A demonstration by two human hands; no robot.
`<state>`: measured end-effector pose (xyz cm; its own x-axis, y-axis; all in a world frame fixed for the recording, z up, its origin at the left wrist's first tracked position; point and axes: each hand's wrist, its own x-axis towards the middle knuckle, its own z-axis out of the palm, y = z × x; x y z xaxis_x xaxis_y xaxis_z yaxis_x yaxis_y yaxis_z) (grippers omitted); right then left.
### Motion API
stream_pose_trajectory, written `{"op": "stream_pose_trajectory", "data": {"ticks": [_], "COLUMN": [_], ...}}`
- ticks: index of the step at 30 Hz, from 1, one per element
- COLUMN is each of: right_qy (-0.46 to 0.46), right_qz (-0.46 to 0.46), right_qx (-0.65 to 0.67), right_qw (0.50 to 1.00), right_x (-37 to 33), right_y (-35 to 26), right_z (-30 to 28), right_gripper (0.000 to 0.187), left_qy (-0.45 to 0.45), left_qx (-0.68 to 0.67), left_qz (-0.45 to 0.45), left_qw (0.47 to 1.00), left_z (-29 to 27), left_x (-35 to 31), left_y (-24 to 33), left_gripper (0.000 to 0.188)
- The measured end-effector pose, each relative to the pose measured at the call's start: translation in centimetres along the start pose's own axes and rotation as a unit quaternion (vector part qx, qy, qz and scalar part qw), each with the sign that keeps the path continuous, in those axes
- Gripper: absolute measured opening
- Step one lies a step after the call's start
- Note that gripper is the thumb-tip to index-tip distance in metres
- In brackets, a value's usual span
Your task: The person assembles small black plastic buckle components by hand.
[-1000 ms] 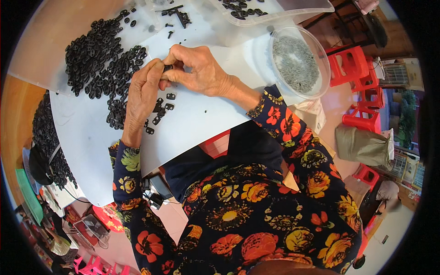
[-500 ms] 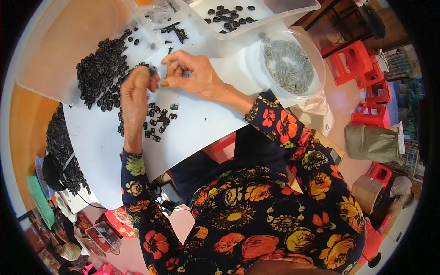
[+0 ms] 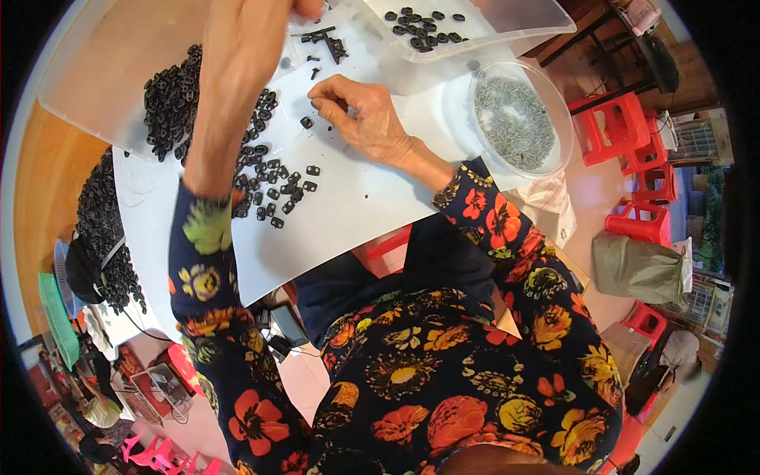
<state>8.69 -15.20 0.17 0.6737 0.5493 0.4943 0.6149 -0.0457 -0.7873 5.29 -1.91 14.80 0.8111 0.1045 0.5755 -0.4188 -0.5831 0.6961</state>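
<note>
My left hand point(image 3: 252, 36) reaches far up past the table's top part, over the clear plastic bin; its fingers are mostly cut off by the upper edge. Over the white table, my right hand point(image 3: 362, 119) has thumb and forefinger pressed together. Whatever is between them is too small or hidden to make out. A single small black plastic piece point(image 3: 307, 123) lies just left of the right fingertips. Under and beside my left forearm spread several two-holed black pieces point(image 3: 273, 188). A larger heap of black pieces point(image 3: 168, 107) lies left of that forearm, partly covered by it.
A round clear tub point(image 3: 564, 134) of small silvery metal pins point(image 3: 511, 131) stands at the right. Black pieces point(image 3: 423, 30) lie in a clear tray point(image 3: 475, 41) at the back; black screw-like parts point(image 3: 336, 49) lie left of it. Another black heap point(image 3: 101, 229) lies at far left.
My left hand has left the right hand and moved up and away to the top edge. The right hand stays pinched, slightly farther right in view. A lone black piece now shows beside it.
</note>
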Motion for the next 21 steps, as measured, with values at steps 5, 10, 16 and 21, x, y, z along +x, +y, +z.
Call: {"op": "stream_pose_trajectory", "data": {"ticks": [5,10,16,21], "right_qy": [-0.038,-0.192,-0.276,-0.301], "right_qz": [-0.116,-0.080,-0.041,-0.027], "right_qx": [-0.113,-0.288,-0.334,-0.327], "right_qw": [0.986,0.935,0.900,0.895], "right_x": [0.4,2.4,3.5,4.0], "right_y": [0.6,-0.6,-1.4,-1.5], "right_z": [-0.2,0.4,1.3,1.6], "right_gripper": [0.013,0.019,0.013,0.010], "left_qy": [0.025,0.058,0.029,0.043], "left_qx": [-0.108,-0.129,-0.153,-0.166], "left_qz": [-0.199,-0.206,-0.217,-0.225], "left_qw": [0.974,0.968,0.964,0.959], "left_z": [-0.5,-0.1,0.9,0.9], "left_x": [-8.6,-12.0,-12.8,-13.0], "left_y": [-7.2,-7.9,-7.9,-8.3], "left_gripper": [0.040,0.039,0.033,0.031]}}
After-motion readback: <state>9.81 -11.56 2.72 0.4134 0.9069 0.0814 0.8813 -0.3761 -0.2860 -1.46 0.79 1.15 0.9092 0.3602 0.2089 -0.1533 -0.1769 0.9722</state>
